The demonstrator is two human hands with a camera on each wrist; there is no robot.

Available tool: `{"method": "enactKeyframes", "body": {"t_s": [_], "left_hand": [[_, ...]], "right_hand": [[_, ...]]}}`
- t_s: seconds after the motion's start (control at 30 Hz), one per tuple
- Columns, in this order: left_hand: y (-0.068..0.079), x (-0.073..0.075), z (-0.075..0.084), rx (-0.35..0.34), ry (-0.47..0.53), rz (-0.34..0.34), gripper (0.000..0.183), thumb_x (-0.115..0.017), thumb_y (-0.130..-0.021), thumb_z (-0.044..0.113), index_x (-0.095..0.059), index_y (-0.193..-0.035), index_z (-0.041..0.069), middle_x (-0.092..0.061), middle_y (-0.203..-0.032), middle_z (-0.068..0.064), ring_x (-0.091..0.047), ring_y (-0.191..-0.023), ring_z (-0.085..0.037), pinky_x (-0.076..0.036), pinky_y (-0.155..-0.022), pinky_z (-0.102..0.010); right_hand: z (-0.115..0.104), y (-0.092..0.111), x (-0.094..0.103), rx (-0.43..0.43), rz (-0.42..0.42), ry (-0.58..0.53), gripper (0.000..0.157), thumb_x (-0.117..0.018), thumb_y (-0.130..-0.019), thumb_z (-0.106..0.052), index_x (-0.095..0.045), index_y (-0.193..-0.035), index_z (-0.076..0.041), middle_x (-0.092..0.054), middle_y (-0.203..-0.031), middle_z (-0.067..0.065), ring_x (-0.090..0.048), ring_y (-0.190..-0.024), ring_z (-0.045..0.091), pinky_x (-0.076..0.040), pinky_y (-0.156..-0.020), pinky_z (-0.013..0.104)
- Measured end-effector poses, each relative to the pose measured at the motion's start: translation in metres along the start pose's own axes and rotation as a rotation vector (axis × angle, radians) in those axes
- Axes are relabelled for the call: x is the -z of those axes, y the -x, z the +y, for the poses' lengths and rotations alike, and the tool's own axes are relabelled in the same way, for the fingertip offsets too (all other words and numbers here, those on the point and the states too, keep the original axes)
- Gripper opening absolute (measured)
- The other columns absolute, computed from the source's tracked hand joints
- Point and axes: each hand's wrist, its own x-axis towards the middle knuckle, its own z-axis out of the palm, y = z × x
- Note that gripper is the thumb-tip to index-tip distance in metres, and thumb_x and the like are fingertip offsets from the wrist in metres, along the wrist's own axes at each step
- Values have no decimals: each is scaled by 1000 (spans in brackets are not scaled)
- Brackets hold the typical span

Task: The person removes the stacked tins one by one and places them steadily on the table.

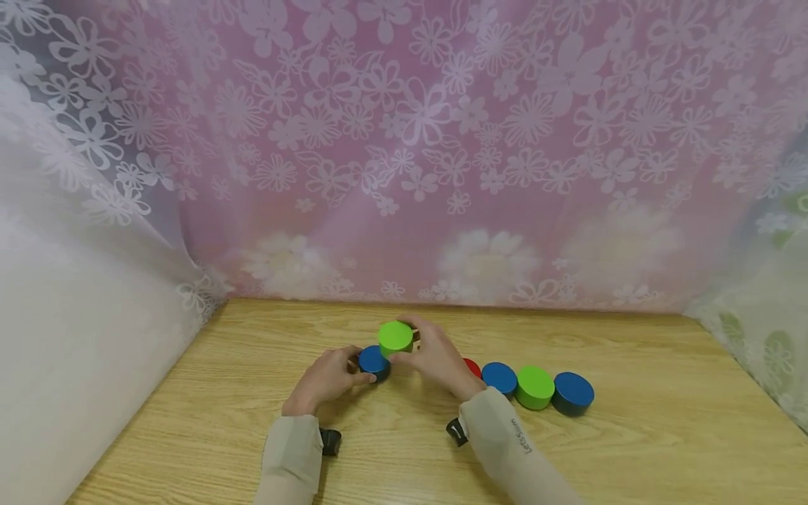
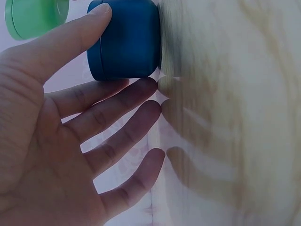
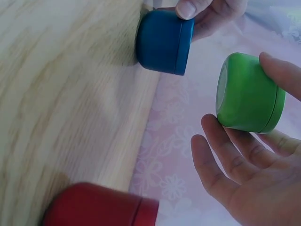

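A blue round tin (image 1: 374, 363) stands on the wooden table, left of the middle. My left hand (image 1: 325, 379) holds it, with the thumb (image 2: 89, 28) at the lid's edge and the fingertips against its far side. In my right hand (image 1: 438, 361) is a green round tin (image 1: 395, 338), pinched between thumb and fingers. This green tin is raised off the table, its underside showing in the right wrist view. It hangs close above and beside the blue tin (image 3: 162, 42), slightly tilted.
A row of tins runs to the right: a red tin (image 1: 471, 367) partly hidden behind my right wrist, a blue tin (image 1: 499, 379), a green tin (image 1: 535, 387) and another blue tin (image 1: 573, 393). A floral curtain (image 1: 404, 175) hangs along the table's back edge.
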Motion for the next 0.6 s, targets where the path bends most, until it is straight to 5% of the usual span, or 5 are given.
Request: {"method": "enactKeyframes", "body": {"t_s": [0.6], "left_hand": [[0,0,0,-8,-5,11,53,-81,-90,25,-64,-132,-1,-71,-106,-9,-68,-95,-25,-56,-82,-47]], "right_hand": [[11,11,27,-15,23,10,62,-84,-84,-5,-56,-139,-1,-63,-126,15,-61,-102,34,-54,-82,45]]}}
